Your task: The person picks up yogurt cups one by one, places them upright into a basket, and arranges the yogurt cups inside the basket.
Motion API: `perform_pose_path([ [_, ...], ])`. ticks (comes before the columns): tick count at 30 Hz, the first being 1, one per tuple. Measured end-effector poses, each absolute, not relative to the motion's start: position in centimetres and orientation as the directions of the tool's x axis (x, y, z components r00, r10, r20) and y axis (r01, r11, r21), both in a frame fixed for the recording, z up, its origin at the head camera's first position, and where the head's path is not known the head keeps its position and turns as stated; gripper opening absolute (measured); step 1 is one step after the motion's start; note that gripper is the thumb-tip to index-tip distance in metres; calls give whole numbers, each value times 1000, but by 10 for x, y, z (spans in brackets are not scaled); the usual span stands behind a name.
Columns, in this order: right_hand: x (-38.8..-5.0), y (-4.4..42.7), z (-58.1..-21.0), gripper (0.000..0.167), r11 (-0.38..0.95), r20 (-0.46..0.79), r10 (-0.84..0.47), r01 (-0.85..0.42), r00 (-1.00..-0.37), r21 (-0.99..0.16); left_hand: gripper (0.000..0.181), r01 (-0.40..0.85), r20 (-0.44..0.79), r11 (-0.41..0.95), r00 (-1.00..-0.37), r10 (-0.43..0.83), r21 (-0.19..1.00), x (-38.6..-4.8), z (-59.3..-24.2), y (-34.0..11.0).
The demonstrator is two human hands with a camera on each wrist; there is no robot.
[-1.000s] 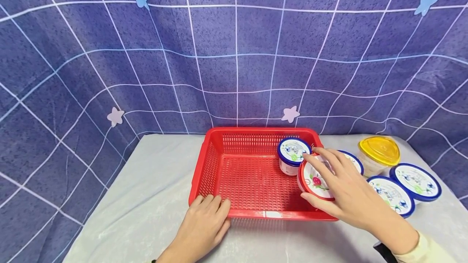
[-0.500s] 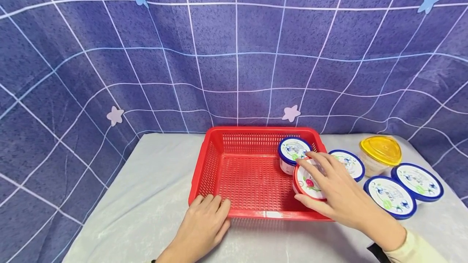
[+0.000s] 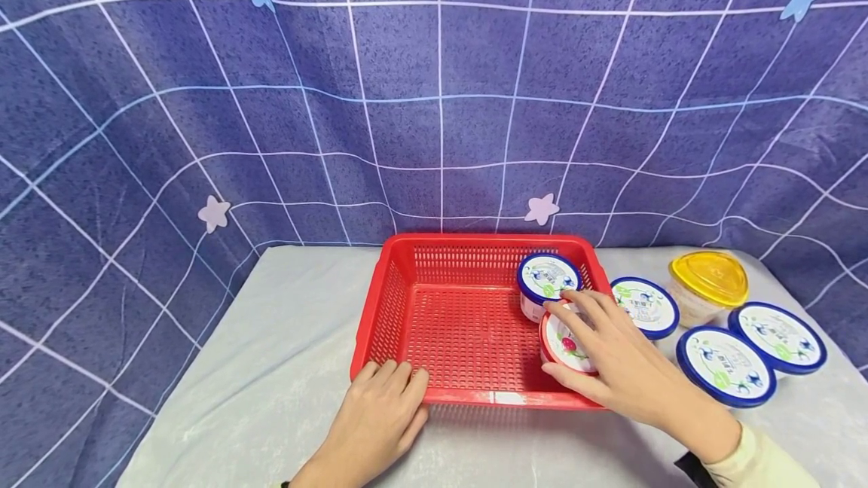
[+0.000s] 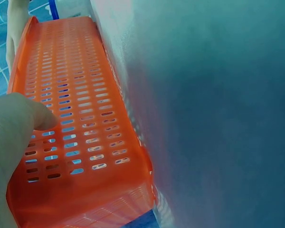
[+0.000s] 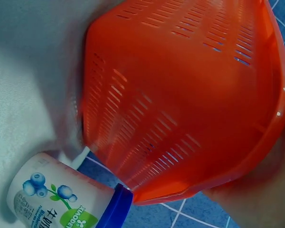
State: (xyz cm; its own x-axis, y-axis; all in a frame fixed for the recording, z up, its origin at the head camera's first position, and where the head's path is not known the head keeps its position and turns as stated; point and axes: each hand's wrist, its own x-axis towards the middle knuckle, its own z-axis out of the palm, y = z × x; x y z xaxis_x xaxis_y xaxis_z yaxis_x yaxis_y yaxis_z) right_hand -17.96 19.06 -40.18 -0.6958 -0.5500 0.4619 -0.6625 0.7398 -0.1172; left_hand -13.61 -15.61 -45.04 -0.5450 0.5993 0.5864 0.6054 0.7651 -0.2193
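In the head view a red plastic basket [image 3: 461,333] with slotted walls sits on the covered table. My left hand [image 3: 380,414] grips its near-left rim, fingers curled over the edge; in the left wrist view the thumb presses the outer wall. At the basket's near-right corner my right hand [image 3: 620,367] holds a round tub with a red-rimmed, berry-printed lid [image 3: 561,339], fingers spread around the lid. That tub's underside is hidden. Just behind it, inside the basket, stands a blue-lidded tub [image 3: 548,276].
Right of the basket stand a blue-lidded tub [image 3: 644,306], a yellow-lidded container [image 3: 708,279] and two more blue-lidded tubs, a nearer tub [image 3: 725,366] and a farther tub [image 3: 777,337]. A purple-blue gridded cloth [image 3: 434,96] hangs behind the table.
My right hand has moved left and slightly down with the red-lidded tub, farther into the basket's near-right corner. My left hand stays on the rim.
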Motion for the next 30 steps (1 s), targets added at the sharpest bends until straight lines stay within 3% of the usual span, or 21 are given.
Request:
perform_pose_path([
  [5,-182,190,-403,66,711,465,-580,-694,-669,-112,29,605,583,767,-550,598,-215,-136,-451,-156],
  [15,-184,191,-406,75,694,476,-582,-708,-659,-131,30,606,574,767,-557,600,-213,-136,-451,-156],
  [30,-186,190,-405,83,679,393,-595,-700,-701,-221,29,607,575,764,-553,603,-218,-136,-450,-157],
])
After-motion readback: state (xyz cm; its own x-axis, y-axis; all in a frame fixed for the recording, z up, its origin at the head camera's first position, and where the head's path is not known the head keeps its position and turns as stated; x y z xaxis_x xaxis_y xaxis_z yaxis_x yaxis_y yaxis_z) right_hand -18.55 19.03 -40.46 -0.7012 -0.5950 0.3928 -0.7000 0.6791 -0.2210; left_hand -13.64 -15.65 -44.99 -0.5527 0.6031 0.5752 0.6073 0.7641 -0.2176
